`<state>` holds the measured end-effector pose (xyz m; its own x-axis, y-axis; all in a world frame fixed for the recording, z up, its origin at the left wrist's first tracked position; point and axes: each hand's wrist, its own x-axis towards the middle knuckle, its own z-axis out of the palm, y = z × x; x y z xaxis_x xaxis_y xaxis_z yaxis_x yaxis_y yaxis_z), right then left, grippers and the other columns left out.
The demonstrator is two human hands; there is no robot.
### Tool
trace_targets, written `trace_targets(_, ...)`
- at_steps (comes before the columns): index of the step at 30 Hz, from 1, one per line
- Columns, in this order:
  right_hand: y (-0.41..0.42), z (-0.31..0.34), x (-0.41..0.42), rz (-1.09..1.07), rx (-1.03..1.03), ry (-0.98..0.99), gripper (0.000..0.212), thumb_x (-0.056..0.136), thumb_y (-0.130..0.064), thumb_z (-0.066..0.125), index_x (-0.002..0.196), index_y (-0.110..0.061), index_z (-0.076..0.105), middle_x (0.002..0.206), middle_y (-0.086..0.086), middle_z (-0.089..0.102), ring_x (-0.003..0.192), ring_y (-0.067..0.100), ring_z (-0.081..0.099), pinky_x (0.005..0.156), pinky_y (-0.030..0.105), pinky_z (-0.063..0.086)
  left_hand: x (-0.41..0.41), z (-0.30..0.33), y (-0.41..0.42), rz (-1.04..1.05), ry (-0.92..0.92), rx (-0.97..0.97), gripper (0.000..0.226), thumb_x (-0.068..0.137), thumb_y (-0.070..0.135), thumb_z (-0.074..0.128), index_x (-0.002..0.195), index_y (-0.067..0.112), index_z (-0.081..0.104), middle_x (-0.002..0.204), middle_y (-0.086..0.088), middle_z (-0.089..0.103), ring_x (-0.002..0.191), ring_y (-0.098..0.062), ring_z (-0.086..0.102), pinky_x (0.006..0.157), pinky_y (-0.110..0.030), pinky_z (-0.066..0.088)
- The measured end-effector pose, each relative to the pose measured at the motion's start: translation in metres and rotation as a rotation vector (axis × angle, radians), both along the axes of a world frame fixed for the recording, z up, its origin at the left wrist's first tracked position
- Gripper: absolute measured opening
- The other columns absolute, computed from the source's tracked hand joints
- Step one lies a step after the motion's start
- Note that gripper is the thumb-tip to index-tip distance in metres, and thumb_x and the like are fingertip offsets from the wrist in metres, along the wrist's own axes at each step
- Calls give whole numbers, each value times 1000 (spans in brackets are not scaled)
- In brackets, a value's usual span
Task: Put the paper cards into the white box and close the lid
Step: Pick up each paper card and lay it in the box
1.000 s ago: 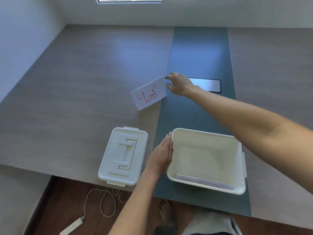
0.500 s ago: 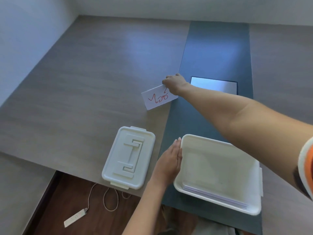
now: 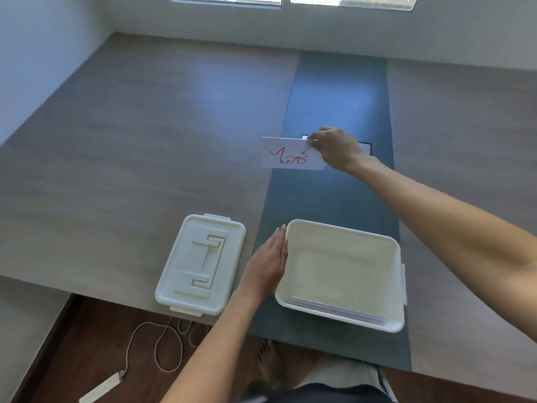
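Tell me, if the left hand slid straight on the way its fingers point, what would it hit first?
Probably nothing soon: the left hand lies flat along the white box, pointing away over bare dark mat. The card looks lifted, though depth is unclear.

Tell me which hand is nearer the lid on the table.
Left. The left hand rests against the white box wall just beside the lid; the right hand holds a paper card farther back.
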<state>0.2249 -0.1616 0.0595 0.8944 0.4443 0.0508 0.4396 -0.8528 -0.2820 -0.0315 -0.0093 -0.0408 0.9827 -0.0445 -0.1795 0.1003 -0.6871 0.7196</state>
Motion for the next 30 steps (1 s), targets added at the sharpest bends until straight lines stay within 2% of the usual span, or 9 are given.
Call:
trace_targets(3,-31,24,-28,-53,88,-67,27,101,-24,49,118,-17,70,111,8,66,97,39,63,80,46,52,-1,-2,1,4,-9,9,54,107,43,20,157,23,23,163,6,27,150,-5,20,118,-20,15)
trace_targets(6,-58,43,-65,-111,224,-128,27,100,-24,53,119,-15,70,106,8,67,94,35,64,80,46,53,-2,3,0,9,-35,9,51,108,36,23,156,21,25,162,3,28,150,-9,23,116,-18,15)
trace_targets(10,-83,56,-120,-171,326,-181,27,99,-25,55,119,-17,70,101,5,66,88,30,65,76,45,54,-1,9,-1,-14,-46,13,50,108,24,24,156,9,26,162,-7,29,149,-21,27,120,-27,20)
trace_targets(13,-96,56,-163,-195,352,-187,26,98,-22,57,118,-14,71,101,6,68,84,29,65,69,46,56,-2,9,0,-66,-90,30,50,108,26,21,156,12,26,162,-5,29,150,-17,25,116,-21,17)
trace_targets(16,-105,49,-204,-199,383,-130,24,98,-20,59,117,-13,72,100,6,70,83,27,66,67,45,57,-3,13,0,-88,-103,18,51,108,26,21,156,11,25,161,-9,31,150,-20,27,121,-32,23)
trace_targets(19,-113,38,-240,-204,403,-65,23,98,-19,60,118,-19,72,96,-3,67,77,18,62,68,40,55,-2,11,-1,-68,-77,31,50,107,22,22,155,9,25,160,-9,31,148,-23,30,119,-42,29)
trace_targets(24,-118,10,-273,-206,354,65,26,99,-20,56,121,-23,71,100,-6,67,84,19,66,73,41,57,3,-1,4,-41,-46,-61,56,105,50,14,155,29,26,159,7,35,146,-8,31,118,-40,32)
trace_targets(30,-118,-26,-296,-219,301,246,28,98,-14,58,120,-22,72,102,-11,68,88,13,67,81,29,56,4,-1,1,-20,-34,-81,57,104,51,14,155,27,27,159,6,35,147,-7,30,119,-39,29)
